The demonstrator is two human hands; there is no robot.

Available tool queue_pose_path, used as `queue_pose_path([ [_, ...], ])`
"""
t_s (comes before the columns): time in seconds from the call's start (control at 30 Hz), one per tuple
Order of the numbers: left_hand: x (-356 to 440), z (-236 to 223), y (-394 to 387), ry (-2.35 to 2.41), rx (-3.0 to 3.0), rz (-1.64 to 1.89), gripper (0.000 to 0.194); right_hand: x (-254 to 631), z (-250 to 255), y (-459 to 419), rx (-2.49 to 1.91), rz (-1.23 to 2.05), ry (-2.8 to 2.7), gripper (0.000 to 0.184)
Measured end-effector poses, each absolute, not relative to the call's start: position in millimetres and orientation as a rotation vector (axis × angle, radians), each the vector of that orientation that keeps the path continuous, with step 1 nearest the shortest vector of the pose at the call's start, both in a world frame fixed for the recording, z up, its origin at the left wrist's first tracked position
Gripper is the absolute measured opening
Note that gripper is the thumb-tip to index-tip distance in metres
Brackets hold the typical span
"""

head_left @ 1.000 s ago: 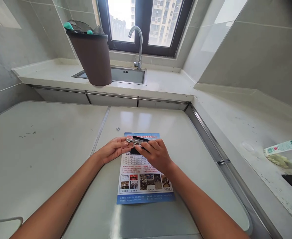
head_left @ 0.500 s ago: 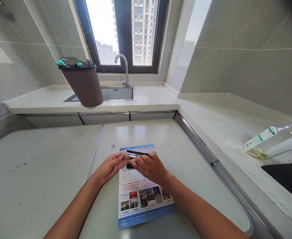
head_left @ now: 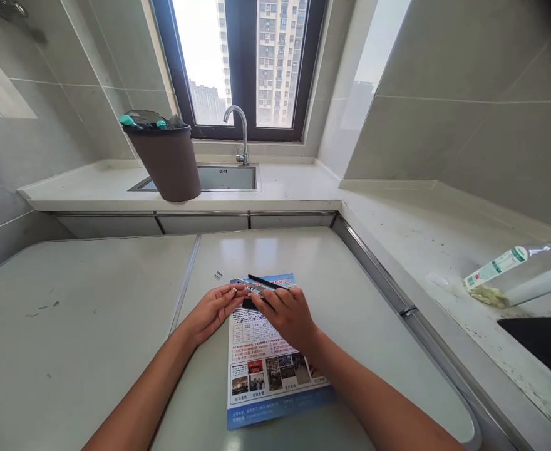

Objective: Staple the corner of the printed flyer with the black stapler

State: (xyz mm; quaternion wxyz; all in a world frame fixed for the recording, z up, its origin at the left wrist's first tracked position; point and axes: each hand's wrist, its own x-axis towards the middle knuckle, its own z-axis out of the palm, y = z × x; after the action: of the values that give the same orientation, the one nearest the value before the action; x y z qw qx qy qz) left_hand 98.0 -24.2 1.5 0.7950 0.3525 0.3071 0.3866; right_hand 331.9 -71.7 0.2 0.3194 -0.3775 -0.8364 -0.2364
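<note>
An opened stapler [head_left: 267,282] with a black upper arm, a silver rail and a black base is in my right hand [head_left: 285,315]. The fingers wrap round its rear part and partly cover it. My left hand [head_left: 216,310] is closed in a pinch at the stapler's front end. Whatever lies between its fingertips is too small to make out. Under both hands lies a printed flyer [head_left: 252,413] with blue edges, red text and photos. Two short strips of staples [head_left: 218,274] rest on the table just beyond my left hand.
The pale table [head_left: 116,326] has a metal seam. Behind it a white counter [head_left: 298,181] bears a sink [head_left: 231,178], a tap [head_left: 243,128] and a tilted-looking brown bin [head_left: 167,163]. At the right, a large clear bottle [head_left: 514,275] lies on the side counter.
The stapler's upper arm and rail appear a little more spread apart, and the rail's front end stands out beyond the left fingertips. The view has shifted slightly.
</note>
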Motion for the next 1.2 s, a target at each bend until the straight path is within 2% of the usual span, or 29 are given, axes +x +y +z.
queue_pose_path([
  [0.2, 93.2, 0.5, -16.1, 0.821, 0.741, 1.180, 0.018, 338.9, 4.9, -72.3, -1.144, -0.251, -2.000, 0.058],
  [0.27, 91.8, 1.6, -14.0, 0.852, 0.799, 1.270, 0.023, 338.8, 7.0, -74.3, -1.176, -0.012, -1.939, 0.055],
  [0.4, 92.9, 1.2, -18.1, 0.909, 1.067, 1.258, 0.034, 336.1, 8.6, -77.5, -1.184, 0.468, -1.956, 0.036],
  [0.53, 96.0, -3.3, -27.9, 1.092, 1.583, 1.208, 0.037, 337.1, 9.2, -76.6, -1.205, 0.632, -2.096, 0.029],
  [0.63, 96.1, -6.6, -31.3, 1.204, 1.998, 1.273, 0.029, 340.1, 11.7, -76.4, -1.230, 0.658, -2.185, 0.023],
  [0.77, 95.2, -8.9, -32.4, 1.165, 2.260, 1.306, 0.022, 343.2, 17.7, -78.1, -1.228, 0.639, -2.215, 0.017],
  [0.93, 96.0, -7.5, -38.4, 0.947, 2.551, 1.271, 0.018, 343.1, 21.5, -78.5, -1.027, 0.125, -2.306, 0.033],
  [1.07, 96.7, -3.4, -42.1, 0.867, 2.691, 1.273, 0.018, 340.4, 17.9, -78.7, -0.781, -0.118, -2.405, 0.020],
  [1.2, 96.4, -1.4, -42.9, 0.813, 2.710, 1.358, 0.012, 338.5, 17.3, -79.7, -0.723, -0.184, -2.433, 0.025],
])
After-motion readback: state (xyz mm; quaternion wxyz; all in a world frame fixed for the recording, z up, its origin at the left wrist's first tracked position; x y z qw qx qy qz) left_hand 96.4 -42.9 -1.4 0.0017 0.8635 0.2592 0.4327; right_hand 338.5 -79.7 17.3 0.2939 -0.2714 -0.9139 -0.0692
